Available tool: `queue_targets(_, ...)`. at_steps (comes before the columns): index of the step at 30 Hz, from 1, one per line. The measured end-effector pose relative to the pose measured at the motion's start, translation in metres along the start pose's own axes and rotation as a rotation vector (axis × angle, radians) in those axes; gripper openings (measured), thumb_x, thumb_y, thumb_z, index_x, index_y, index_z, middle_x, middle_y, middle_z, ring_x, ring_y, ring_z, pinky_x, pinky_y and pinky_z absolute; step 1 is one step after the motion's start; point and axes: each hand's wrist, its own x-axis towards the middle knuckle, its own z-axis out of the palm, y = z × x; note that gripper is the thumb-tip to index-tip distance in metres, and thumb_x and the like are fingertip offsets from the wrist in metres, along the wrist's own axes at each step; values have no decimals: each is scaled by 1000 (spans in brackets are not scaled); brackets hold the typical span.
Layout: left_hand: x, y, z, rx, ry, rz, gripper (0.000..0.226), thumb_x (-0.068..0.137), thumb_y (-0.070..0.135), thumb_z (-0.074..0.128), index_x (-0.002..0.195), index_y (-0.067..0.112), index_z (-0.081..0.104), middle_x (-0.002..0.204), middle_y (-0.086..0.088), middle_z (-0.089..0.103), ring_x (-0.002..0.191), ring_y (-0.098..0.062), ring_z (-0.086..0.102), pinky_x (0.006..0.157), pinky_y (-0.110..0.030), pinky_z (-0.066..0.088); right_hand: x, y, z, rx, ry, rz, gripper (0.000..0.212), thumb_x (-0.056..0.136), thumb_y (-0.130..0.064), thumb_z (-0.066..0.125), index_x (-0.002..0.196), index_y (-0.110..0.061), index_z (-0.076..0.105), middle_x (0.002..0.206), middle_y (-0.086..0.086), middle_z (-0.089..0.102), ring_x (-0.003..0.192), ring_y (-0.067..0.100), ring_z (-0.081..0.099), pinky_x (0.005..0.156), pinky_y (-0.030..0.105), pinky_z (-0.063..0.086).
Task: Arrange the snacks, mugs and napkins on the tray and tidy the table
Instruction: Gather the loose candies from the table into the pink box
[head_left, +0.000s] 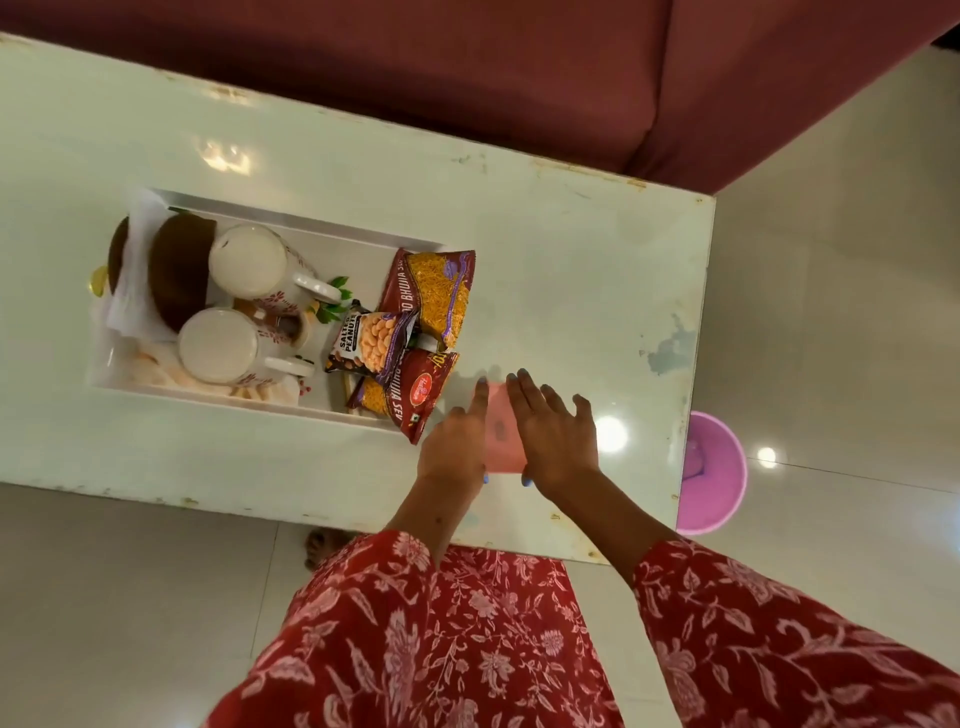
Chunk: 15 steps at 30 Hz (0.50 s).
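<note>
Both hands flat on a small pink square cloth or napkin (500, 431), fingers straight, no closed grip. Left hand (457, 441) presses its left edge; right hand (553, 436) lies over its right side, fingers spread. The pink piece lies flat on the glossy pale-green tabletop (571, 249), just right of the tray. Whether it is paper or fabric is hard to tell; a dark smudge shows at its middle.

White rectangular tray (311, 228) already carries two white patterned mugs (249, 265), three snack packets (two maroon-and-yellow sev packets (436, 296), one salted peanut packet (371, 340)), brown rounded pieces (179, 270) and white napkins (132, 249) at the left end.

Risks, as judged: the lower sev packet overhangs the tray's near corner, touching or nearly touching the left hand; a sideways sweep could drag it off. The glossy top could let the pink piece slide and bunch under uneven pressure. A pink plastic bucket (714, 473) stands on the floor beside the table's right end.
</note>
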Motion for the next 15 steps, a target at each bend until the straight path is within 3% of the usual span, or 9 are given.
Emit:
queue_targets(4, -8, -6, 2, -208, -22, 2, 119, 66, 7, 79, 146, 29, -6, 125, -16, 53, 116, -31, 51, 92, -42, 49, -6, 2, 4, 177, -22, 25, 119, 71, -13, 77, 148, -24, -13, 160, 9, -2, 138, 31, 31, 94, 43, 45)
queue_targets(7, -17, -8, 9, -399, -81, -37, 134, 61, 0, 79, 141, 29, -24, 137, -12, 43, 124, -31, 45, 93, -41, 49, -16, -2, 19, 558, -27, 116, 106, 76, 3, 62, 149, -23, -10, 151, 13, 32, 114, 34, 56, 73, 37, 51)
queue_targets(9, -25, -8, 17, -494, -81, -87, 128, 64, -4, 73, 140, 27, -26, 139, -12, 42, 123, -32, 46, 84, -36, 53, -27, -8, 31, 900, 15, 214, 81, 80, 4, 51, 149, -14, 13, 136, 14, 53, 106, 33, 62, 80, 37, 53)
queue_targets(12, -41, -6, 31, -560, -13, -173, 94, 69, -4, 65, 145, 13, 14, 130, -12, 51, 119, -31, 51, 85, -34, 54, -46, -23, 47, 1135, 90, 403, 43, 92, -9, 47, 135, -10, 45, 131, 10, 59, 110, 29, 61, 93, 36, 49)
queue_targets(13, -46, -4, 33, -577, 19, -195, 76, 72, -3, 63, 139, 12, 31, 126, -12, 54, 118, -31, 53, 87, -34, 54, -51, -28, 51, 1161, 107, 452, 37, 94, -15, 48, 131, -9, 50, 127, 10, 61, 108, 29, 62, 93, 37, 49)
queue_targets(15, -58, 2, 30, -618, 46, -252, 51, 82, 2, 56, 130, 11, 44, 128, -12, 55, 118, -28, 53, 91, -33, 49, -58, -33, 60, 1249, 120, 557, 32, 93, -21, 54, 121, -8, 58, 118, 11, 67, 98, 29, 66, 90, 38, 52)
